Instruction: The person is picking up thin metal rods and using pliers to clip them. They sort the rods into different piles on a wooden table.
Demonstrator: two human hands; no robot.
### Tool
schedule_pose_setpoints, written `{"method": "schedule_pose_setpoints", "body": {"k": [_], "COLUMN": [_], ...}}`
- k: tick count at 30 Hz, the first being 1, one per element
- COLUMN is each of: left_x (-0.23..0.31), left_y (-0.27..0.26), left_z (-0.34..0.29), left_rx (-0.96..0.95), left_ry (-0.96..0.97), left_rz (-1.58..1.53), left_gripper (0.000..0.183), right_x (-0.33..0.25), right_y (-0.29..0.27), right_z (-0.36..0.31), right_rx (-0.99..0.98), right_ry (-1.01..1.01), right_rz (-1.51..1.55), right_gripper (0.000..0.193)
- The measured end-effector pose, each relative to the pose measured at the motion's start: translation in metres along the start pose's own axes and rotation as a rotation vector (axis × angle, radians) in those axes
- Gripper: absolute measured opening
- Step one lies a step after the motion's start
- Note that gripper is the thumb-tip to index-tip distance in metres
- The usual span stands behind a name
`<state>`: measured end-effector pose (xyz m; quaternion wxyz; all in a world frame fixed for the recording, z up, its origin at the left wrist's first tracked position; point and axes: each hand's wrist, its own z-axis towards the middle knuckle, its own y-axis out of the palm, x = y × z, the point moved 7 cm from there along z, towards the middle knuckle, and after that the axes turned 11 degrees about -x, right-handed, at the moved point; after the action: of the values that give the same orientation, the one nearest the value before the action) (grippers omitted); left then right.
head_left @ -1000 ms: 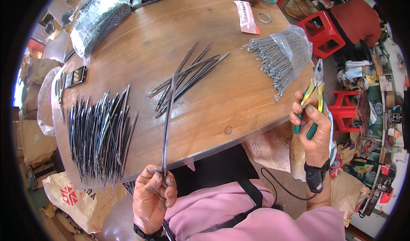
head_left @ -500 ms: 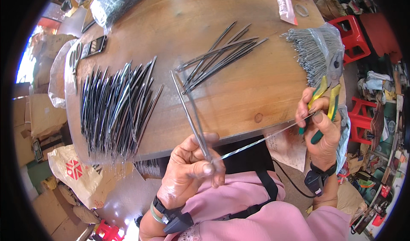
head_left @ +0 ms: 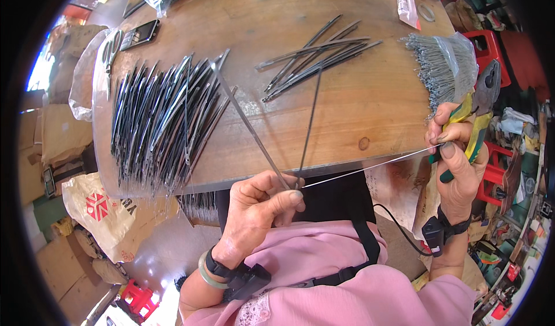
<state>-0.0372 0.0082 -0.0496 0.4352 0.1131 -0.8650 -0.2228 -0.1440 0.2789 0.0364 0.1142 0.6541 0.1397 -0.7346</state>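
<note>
My left hand is closed, thumb against fingers, at the lower ends of two thin dark strips. One strip leans up to the left and the other strip rises to the right, so they form a V. From this pinch a thin pale wire runs taut to my right hand. There, thumb and fingertip pinch its far end. Yellow-and-green-handled pliers also rest in my right hand, their jaws pointing up and away from the wire. My fingers hide the join of strips and wire.
A dense pile of dark strips covers the table's left side. Several more strips lie crossed at centre. A plastic-wrapped wire bundle is at right. Scissors and a phone lie far left; red stools stand beyond.
The two strips, close together before, have spread into a wide V. The wire is still stretched between my hands. The whole view has shifted slightly.
</note>
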Motion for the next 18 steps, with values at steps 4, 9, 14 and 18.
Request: {"method": "schedule_pose_setpoints", "body": {"k": [4, 9, 14, 18], "left_x": [-0.001, -0.001, -0.008, -0.007], "left_y": [0.015, 0.024, 0.022, 0.023], "left_z": [0.003, 0.007, 0.004, 0.001], "left_rx": [-0.083, -0.190, -0.215, -0.210], "left_ry": [-0.032, -0.211, -0.249, -0.238], "left_rz": [0.031, 0.111, 0.138, 0.176], "left_gripper": [0.014, 0.012, 0.005, 0.005], "right_x": [-0.001, -0.014, -0.004, 0.000], "right_y": [0.011, 0.056, 0.079, 0.084], "right_z": [0.001, 0.020, 0.022, 0.020], "right_rx": [-0.171, -0.465, -0.586, -0.581], "right_ry": [-0.024, -0.225, -0.257, -0.287], "right_rz": [-0.313, -0.878, -0.826, -0.799], "right_gripper": [0.016, 0.022, 0.030, 0.030]}}
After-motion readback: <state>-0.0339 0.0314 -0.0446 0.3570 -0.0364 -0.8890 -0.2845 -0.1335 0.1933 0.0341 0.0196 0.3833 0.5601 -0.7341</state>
